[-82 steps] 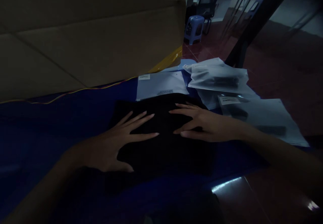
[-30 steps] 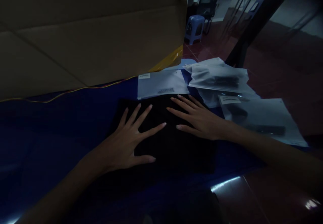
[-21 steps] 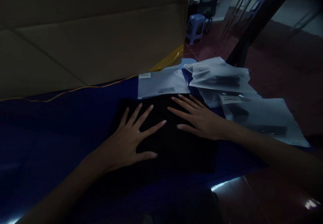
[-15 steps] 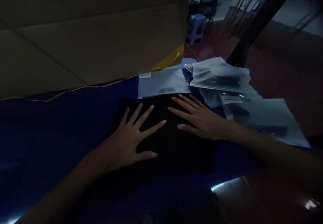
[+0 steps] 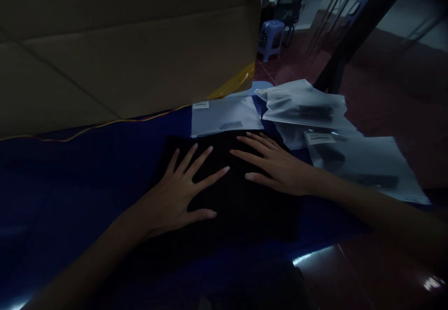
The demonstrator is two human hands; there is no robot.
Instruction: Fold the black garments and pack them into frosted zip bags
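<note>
A piece of black cloth (image 5: 238,212), probably a garment though its kind is too dark to make out, lies spread on the blue table surface (image 5: 87,175). My left hand (image 5: 178,189) rests flat on its left part, fingers spread wide. On its upper right part lies my right hand (image 5: 276,165), palm down with the fingers apart. Neither hand grips anything. Just beyond the cloth's far edge is a flat, frosted plastic bag (image 5: 224,114) with a small white label and printed text.
Right of the cloth, several frosted bags with dark contents overlap, among them a crumpled bag (image 5: 304,105) and a labelled bag (image 5: 364,165). A large cardboard box (image 5: 140,67) stands along the back left, with a thin yellow-red wire (image 5: 91,126) before it. A blue stool (image 5: 271,39) stands beyond.
My right hand has shifted very slightly to the left on the black cloth, its fingers a little closer together. My left hand stays almost in place.
</note>
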